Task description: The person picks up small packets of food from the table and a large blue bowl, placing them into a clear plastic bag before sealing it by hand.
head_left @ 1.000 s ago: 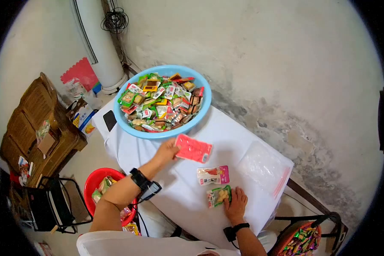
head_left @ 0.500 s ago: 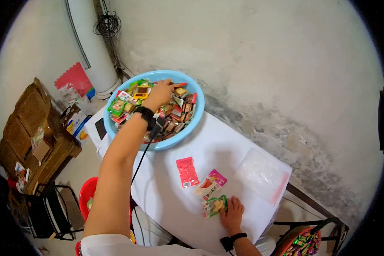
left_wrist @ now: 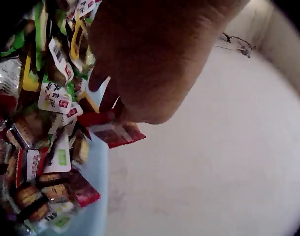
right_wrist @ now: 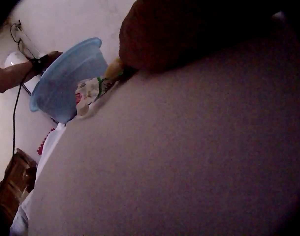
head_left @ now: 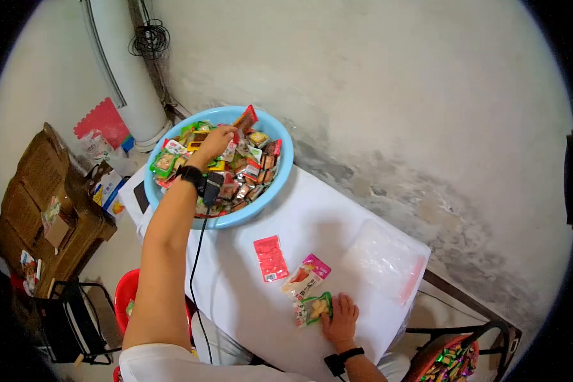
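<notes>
Over the light blue basin [head_left: 285, 181], my left hand [head_left: 215, 143] pinches a red-edged snack packet [head_left: 245, 119]. In the left wrist view that packet [left_wrist: 118, 133] sticks out from under the fingers, beside a heap of small wrapped snacks [left_wrist: 56, 147]. My right hand [head_left: 342, 318] lies flat on the white-covered table, its fingers at the edge of a green-edged packet [head_left: 314, 309] with pale pieces inside. A white and pink packet [head_left: 307, 276] overlaps the green one's upper end. To their left lies a red packet [head_left: 270, 258].
A clear plastic bag [head_left: 382, 261] lies on the table's right side. A red basin [head_left: 126, 296] stands low at the left, and a basket of wrapped sweets [head_left: 449, 356] at the lower right. A black cable [head_left: 195, 280] trails from my left wrist.
My left hand laid the red packet on the table, reached into the blue basin and lifted a red-edged packet there. The white and pink packet now tilts against the green one. My right hand stayed.
</notes>
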Motion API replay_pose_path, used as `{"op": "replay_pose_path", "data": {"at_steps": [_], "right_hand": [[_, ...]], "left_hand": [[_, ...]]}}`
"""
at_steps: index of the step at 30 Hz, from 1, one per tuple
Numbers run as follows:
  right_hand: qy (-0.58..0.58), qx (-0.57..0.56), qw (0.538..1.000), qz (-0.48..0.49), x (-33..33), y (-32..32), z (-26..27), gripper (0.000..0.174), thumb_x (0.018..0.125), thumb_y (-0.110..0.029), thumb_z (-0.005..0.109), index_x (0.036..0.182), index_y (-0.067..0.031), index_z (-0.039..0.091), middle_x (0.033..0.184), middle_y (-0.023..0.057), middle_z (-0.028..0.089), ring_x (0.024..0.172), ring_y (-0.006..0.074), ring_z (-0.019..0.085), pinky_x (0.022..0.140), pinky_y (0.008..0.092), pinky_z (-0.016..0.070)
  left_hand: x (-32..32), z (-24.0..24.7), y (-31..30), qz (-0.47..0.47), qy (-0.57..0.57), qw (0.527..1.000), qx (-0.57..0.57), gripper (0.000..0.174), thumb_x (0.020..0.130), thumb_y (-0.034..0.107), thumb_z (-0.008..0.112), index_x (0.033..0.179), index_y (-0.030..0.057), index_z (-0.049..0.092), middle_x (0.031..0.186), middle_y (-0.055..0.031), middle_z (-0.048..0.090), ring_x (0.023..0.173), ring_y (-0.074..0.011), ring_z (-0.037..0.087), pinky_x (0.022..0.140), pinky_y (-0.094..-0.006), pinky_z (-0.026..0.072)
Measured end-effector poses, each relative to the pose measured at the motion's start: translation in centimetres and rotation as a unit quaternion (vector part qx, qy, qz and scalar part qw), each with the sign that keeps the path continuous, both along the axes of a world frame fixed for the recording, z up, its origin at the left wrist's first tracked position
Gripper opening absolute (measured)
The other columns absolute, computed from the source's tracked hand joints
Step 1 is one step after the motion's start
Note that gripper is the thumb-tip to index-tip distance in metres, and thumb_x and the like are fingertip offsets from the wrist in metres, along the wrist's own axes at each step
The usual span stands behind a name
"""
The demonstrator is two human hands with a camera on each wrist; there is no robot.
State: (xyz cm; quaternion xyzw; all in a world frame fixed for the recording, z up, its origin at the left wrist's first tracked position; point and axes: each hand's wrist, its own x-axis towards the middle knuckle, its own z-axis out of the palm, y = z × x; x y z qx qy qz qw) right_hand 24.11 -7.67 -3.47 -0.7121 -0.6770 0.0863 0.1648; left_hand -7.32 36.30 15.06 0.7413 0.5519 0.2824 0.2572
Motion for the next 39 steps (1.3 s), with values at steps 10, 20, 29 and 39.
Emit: {"op": "replay_pose_path", "data": {"at_steps": [10,20,29,39], "right_hand": [[-0.002,-0.011,1.000,-0.018,-0.3,0.0,0.2,0.050,0.080,-0.033,0.055,0.119,-0.0027,0.049,0.132,0.0146,0.039,0.125,0.0316,0.030,0.101,0.0511,0.0210],[0.021,-0.030,0.999,-0.016,-0.3,0.1,0.4,0.053,0.077,-0.032,0.056,0.121,-0.0026,0.046,0.133,0.0170,0.036,0.127,0.0322,0.027,0.102,0.0521,0.0186],[0.018,-0.024,0.999,-0.009,0.1,0.1,-0.4,0.051,0.081,-0.035,0.052,0.120,-0.0024,0.046,0.133,0.0173,0.037,0.125,0.0339,0.029,0.099,0.0544,0.0217],[0.012,-0.040,0.999,-0.012,0.1,0.1,-0.6,0.054,0.077,-0.035,0.056,0.120,-0.0032,0.047,0.131,0.0175,0.038,0.123,0.0357,0.031,0.098,0.0546,0.0224]], "left_hand": [[-0.7,-3.7,-22.1,-0.272,-0.181,0.914,-0.239,0.039,0.092,0.030,0.046,0.122,0.0044,0.051,0.129,-0.0086,0.046,0.119,-0.0191,0.041,0.100,-0.0328,0.0308],[-3.7,1.2,-11.2,-0.054,0.060,0.995,0.059,0.029,0.082,0.021,0.058,0.108,0.0084,0.059,0.095,-0.0105,0.064,0.082,-0.0231,0.062,0.074,-0.0345,0.0486],[-5.6,-3.0,-1.8,0.028,0.417,0.908,-0.038,0.071,0.066,0.023,0.072,0.128,0.0147,0.039,0.132,-0.0209,0.037,0.107,-0.0376,0.050,0.087,-0.0419,0.0456],[-3.6,-7.4,1.1,0.093,0.554,0.822,0.094,0.061,0.082,0.010,0.046,0.137,0.0279,0.027,0.142,-0.0221,0.020,0.087,-0.0348,0.061,0.071,-0.0388,0.0515]]}}
